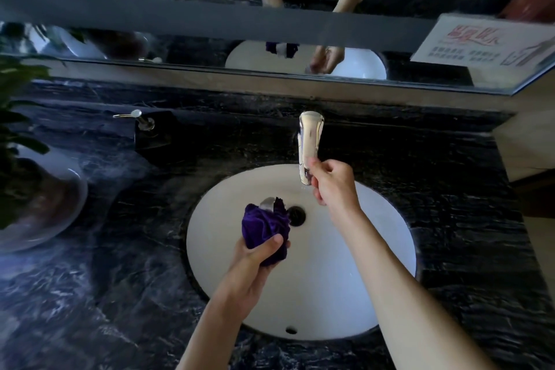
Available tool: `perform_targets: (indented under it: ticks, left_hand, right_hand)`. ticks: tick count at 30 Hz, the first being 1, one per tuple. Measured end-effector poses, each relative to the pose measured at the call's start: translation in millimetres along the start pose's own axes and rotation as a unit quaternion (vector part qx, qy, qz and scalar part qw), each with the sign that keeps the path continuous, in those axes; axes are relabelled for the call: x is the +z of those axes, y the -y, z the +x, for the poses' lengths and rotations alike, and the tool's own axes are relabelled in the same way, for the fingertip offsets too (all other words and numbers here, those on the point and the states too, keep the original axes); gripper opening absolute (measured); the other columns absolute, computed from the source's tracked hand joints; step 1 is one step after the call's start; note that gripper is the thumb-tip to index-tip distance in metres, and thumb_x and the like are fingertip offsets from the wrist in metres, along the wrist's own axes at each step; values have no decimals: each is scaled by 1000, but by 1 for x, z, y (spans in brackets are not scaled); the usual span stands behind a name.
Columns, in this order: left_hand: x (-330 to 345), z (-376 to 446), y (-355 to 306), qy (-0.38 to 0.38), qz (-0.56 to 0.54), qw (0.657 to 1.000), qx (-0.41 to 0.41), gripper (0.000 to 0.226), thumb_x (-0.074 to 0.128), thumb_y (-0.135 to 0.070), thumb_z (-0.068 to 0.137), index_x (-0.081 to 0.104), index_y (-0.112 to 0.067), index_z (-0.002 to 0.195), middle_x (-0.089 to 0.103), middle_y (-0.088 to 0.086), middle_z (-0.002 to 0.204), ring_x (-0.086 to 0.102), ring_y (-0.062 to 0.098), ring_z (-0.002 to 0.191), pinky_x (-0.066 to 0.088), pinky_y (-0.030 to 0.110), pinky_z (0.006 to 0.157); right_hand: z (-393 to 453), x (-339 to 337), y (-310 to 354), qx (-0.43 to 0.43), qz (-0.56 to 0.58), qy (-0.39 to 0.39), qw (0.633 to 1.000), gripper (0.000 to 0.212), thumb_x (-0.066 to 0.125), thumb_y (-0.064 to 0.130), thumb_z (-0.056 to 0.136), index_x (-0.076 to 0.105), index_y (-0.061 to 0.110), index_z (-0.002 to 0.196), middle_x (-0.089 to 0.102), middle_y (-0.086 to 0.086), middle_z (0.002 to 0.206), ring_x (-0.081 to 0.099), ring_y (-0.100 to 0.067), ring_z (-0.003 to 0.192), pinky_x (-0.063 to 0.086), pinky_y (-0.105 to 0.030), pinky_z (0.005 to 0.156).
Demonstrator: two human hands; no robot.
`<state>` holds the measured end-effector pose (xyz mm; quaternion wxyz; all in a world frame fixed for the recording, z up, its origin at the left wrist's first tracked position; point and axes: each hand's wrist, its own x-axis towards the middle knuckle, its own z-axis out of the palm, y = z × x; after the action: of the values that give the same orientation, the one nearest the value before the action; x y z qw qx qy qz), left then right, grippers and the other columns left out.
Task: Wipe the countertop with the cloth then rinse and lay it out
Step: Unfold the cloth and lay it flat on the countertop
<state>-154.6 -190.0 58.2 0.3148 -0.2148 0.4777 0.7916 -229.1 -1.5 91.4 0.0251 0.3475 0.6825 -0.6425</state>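
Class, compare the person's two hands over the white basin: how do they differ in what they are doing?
The left hand grips the bunched purple cloth above the drain; the right hand holds nothing and reaches under the chrome tap spout. The left sits nearer the camera, the right farther. Both are over the white basin.

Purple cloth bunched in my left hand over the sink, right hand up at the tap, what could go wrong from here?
1. The bunched purple cloth sits over the drain, not under the chrome faucet spout, so water may miss it.
2. Held wadded in the left hand, its inner folds may rinse poorly.
3. The right hand is beneath the spout tip; water could splash off it onto the black marble countertop.
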Motion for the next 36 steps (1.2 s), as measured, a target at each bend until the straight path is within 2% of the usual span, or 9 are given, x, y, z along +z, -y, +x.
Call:
perform_targets:
  ticks: [4, 7, 10, 13, 19, 25, 30, 33, 36]
  left_hand:
    - [3, -9, -6, 21, 10, 999, 37, 67, 79, -10, 70, 56, -13, 133, 73, 10, 122, 67, 27, 118, 51, 41, 101]
    - [6, -18, -8, 47, 13, 997, 60, 64, 74, -11, 77, 53, -13, 138, 69, 12, 130, 64, 28, 122, 50, 42, 103]
    - [14, -30, -9, 72, 14, 995, 69, 66, 78, -19, 77, 53, -11, 137, 68, 16, 129, 64, 32, 122, 56, 38, 95]
    - [20, -42, -9, 95, 5, 992, 78, 86, 89, -38, 70, 49, -7, 139, 65, 21, 132, 62, 36, 124, 56, 39, 96]
    - [30, -58, -6, 129, 53, 987, 75, 38, 54, -20, 95, 58, -10, 132, 69, 18, 127, 64, 32, 122, 53, 40, 99]
    - [49, -66, 7, 158, 100, 982, 36, 42, 53, -33, 100, 59, -11, 136, 65, 21, 132, 58, 36, 127, 41, 54, 109]
    - [81, -74, 20, 150, 96, 983, 43, 34, 56, -21, 88, 70, -4, 114, 72, 21, 106, 63, 32, 99, 45, 42, 82]
    - [100, -78, 29, 152, 111, 980, 65, 33, 52, -20, 97, 67, -4, 122, 71, 23, 114, 66, 30, 100, 50, 38, 81]
    - [121, -84, 41, 130, 111, 982, 84, 31, 54, -23, 99, 66, -8, 123, 70, 21, 121, 67, 31, 110, 51, 42, 90]
  right_hand:
    - [-29, -21, -10, 25, 73, 74, 994, 27, 62, 30, 100, 67, 12, 80, 63, -3, 67, 59, -20, 63, 42, -31, 61]
    - [-59, -29, -22, 15, -16, 139, 990, 26, 61, 38, 100, 73, 15, 100, 79, -1, 99, 73, -21, 100, 48, -38, 87]
    - [-86, -31, -33, 25, -18, 191, 981, 28, 64, 39, 99, 71, 21, 118, 77, -3, 114, 71, -23, 111, 51, -44, 98]
    - [-112, -33, -38, 25, 40, 195, 980, 41, 62, 51, 96, 71, 19, 119, 77, -8, 115, 71, -26, 109, 53, -44, 96]
    - [-150, -47, -43, 0, 123, 189, 974, 49, 44, 56, 101, 68, 23, 128, 74, -8, 122, 70, -27, 111, 55, -49, 100]
    - [-169, -69, -52, -28, 191, 105, 976, 36, 54, 38, 103, 69, 10, 120, 76, -10, 114, 72, -26, 108, 59, -41, 83]
    - [-170, -100, -64, -18, 257, 67, 964, 14, 59, 6, 96, 72, 8, 101, 71, -10, 90, 66, -23, 86, 54, -29, 67]
    - [-168, -128, -66, -37, 268, 79, 959, 27, 62, 9, 82, 71, 4, 107, 65, -11, 84, 60, -19, 78, 50, -27, 67]
    - [-165, -161, -68, -73, 212, 111, 968, 24, 66, 18, 86, 74, 10, 107, 71, -12, 96, 67, -26, 91, 55, -30, 77]
